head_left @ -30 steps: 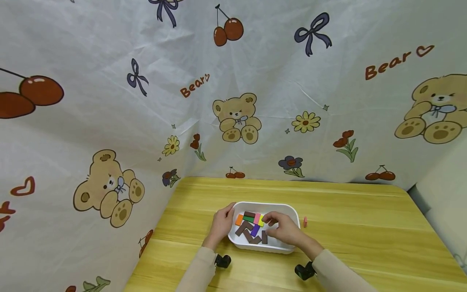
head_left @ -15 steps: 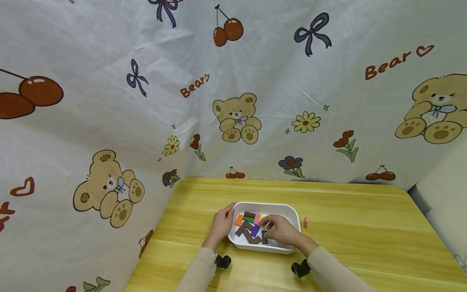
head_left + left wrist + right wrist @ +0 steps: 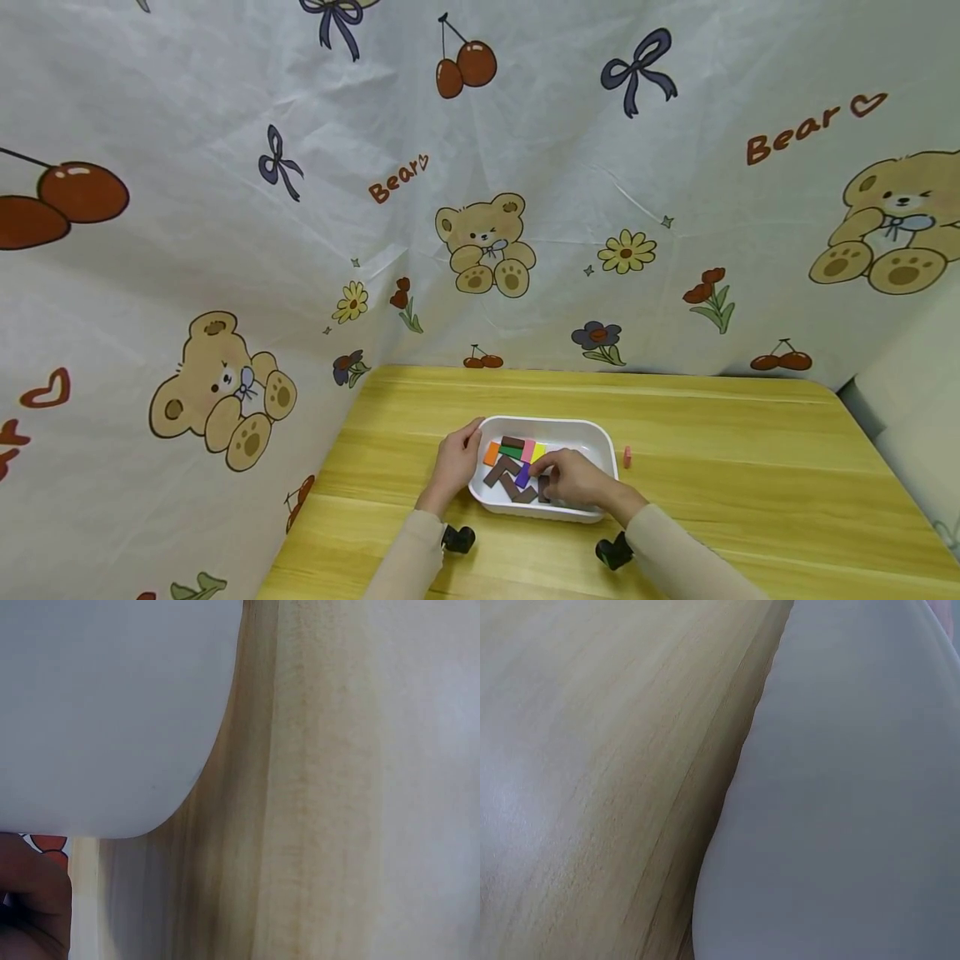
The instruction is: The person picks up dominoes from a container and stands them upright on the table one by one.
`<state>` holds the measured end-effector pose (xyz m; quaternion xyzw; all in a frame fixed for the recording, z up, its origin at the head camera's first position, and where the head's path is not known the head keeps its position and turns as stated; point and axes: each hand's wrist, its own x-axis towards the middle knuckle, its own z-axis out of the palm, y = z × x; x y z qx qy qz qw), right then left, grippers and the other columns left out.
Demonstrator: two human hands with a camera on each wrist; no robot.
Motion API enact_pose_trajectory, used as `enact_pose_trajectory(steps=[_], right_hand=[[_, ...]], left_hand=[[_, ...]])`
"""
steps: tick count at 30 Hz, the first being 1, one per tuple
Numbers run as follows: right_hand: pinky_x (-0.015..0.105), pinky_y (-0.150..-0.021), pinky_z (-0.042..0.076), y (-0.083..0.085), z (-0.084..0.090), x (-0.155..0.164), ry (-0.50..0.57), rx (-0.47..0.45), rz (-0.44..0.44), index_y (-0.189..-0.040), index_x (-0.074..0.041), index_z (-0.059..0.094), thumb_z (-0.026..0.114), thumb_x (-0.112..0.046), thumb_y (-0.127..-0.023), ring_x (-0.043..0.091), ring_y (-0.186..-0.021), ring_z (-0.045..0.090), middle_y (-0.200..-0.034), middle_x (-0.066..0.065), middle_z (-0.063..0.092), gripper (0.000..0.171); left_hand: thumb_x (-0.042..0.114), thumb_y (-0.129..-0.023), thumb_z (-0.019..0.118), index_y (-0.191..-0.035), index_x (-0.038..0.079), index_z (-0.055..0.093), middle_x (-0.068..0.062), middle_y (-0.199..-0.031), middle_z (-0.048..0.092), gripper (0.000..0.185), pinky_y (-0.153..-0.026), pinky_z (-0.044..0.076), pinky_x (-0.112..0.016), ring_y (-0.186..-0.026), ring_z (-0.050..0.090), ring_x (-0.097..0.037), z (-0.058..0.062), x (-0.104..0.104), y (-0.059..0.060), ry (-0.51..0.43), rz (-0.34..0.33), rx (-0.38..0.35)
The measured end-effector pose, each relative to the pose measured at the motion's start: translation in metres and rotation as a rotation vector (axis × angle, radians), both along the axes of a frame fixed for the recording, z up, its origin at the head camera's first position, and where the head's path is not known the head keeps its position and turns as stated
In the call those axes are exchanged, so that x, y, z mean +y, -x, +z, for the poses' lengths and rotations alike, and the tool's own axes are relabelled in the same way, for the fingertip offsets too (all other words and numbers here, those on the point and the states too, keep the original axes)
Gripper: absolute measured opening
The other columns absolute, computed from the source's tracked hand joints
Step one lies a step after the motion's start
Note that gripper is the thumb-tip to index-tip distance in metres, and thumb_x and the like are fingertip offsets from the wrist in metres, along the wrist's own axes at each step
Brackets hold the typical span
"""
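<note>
A white tray (image 3: 536, 510) sits on the table with several small flat blocks inside. Its left end is gripped by my left hand (image 3: 454, 462), thumb at the rim; curled fingers show at the lower left of the left wrist view. My right hand (image 3: 581, 479) is over the tray's right half, index fingertip right by a purple block (image 3: 522, 476). A brown block (image 3: 543, 486) shows between its thumb and index finger. Nearby lie a yellow block (image 3: 538, 451), a pink block (image 3: 528, 450), a green block (image 3: 510, 452), an orange block (image 3: 491, 453) and more brown ones.
On the wooden table (image 3: 720, 492), a small pink block (image 3: 627, 457) stands outside the tray to the right. A cloth printed with bears (image 3: 486, 246) hangs behind and at the left. In the right wrist view, the tray's outer wall (image 3: 832, 795) fills the right half.
My right hand has come down and toward me, from beside the yellow block to the purple and brown blocks. The left hand stays at the tray's left end.
</note>
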<state>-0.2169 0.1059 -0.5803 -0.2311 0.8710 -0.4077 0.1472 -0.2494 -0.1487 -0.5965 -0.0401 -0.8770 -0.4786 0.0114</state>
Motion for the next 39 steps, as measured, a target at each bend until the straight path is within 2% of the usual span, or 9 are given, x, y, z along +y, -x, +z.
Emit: enact_pose_trajectory(steps=[6, 13, 17, 23, 30, 39], right_hand=[[0.022, -0.064, 0.043, -0.0009, -0.0029, 0.001, -0.011, 0.016, 0.014, -0.108, -0.004, 0.075, 0.074, 0.007, -0.078, 0.013, -0.075, 0.052, -0.1, 0.008, 0.07, 0.032], [0.025, -0.069, 0.047, -0.0013, -0.0052, 0.0005, -0.035, 0.026, -0.011, -0.105, -0.005, 0.075, 0.077, 0.008, -0.074, 0.018, -0.085, 0.056, -0.1, 0.005, 0.068, 0.034], [0.026, -0.072, 0.051, -0.0006, -0.0084, 0.0007, -0.048, 0.08, -0.036, -0.1, -0.004, 0.075, 0.083, 0.005, -0.07, 0.018, -0.086, 0.059, -0.097, 0.005, 0.066, 0.031], [0.026, -0.073, 0.051, -0.0011, -0.0088, 0.002, -0.043, 0.153, -0.069, -0.094, -0.001, 0.076, 0.082, 0.005, -0.066, 0.02, -0.084, 0.06, -0.094, 0.009, 0.065, 0.029], [0.03, -0.078, 0.052, -0.0029, -0.0054, 0.001, -0.071, 0.143, -0.08, -0.095, -0.001, 0.077, 0.085, 0.001, -0.07, 0.022, -0.087, 0.06, -0.095, 0.01, 0.065, 0.027], [0.03, -0.074, 0.05, -0.0026, -0.006, -0.0004, -0.101, 0.163, -0.067, -0.096, -0.004, 0.078, 0.087, -0.003, -0.072, 0.017, -0.083, 0.056, -0.092, 0.006, 0.062, 0.026]], left_hand=[[0.022, -0.11, 0.049, -0.144, 0.014, 0.062, -0.01, -0.146, 0.062, 0.037, -0.114, 0.048, -0.05, -0.139, 0.055, -0.032, 0.0006, 0.0005, -0.0009, -0.005, 0.005, -0.004], [0.022, -0.111, 0.049, -0.144, 0.014, 0.062, -0.011, -0.146, 0.062, 0.037, -0.113, 0.049, -0.051, -0.139, 0.055, -0.034, -0.0008, 0.0003, -0.0013, -0.002, -0.002, 0.003], [0.022, -0.11, 0.05, -0.144, 0.013, 0.062, -0.011, -0.145, 0.062, 0.037, -0.112, 0.05, -0.051, -0.138, 0.056, -0.034, -0.0009, 0.0004, -0.0005, 0.006, -0.004, 0.017], [0.022, -0.11, 0.05, -0.144, 0.014, 0.063, -0.009, -0.146, 0.062, 0.037, -0.114, 0.049, -0.049, -0.139, 0.055, -0.032, 0.0007, 0.0014, -0.0006, -0.003, -0.001, 0.0], [0.021, -0.11, 0.05, -0.143, 0.013, 0.063, -0.01, -0.146, 0.062, 0.036, -0.114, 0.048, -0.05, -0.139, 0.055, -0.033, -0.0008, 0.0012, 0.0002, 0.007, 0.004, 0.017], [0.022, -0.11, 0.05, -0.144, 0.013, 0.062, -0.01, -0.147, 0.061, 0.037, -0.114, 0.048, -0.051, -0.139, 0.054, -0.033, -0.0028, -0.0002, 0.0004, 0.01, 0.002, 0.018]])
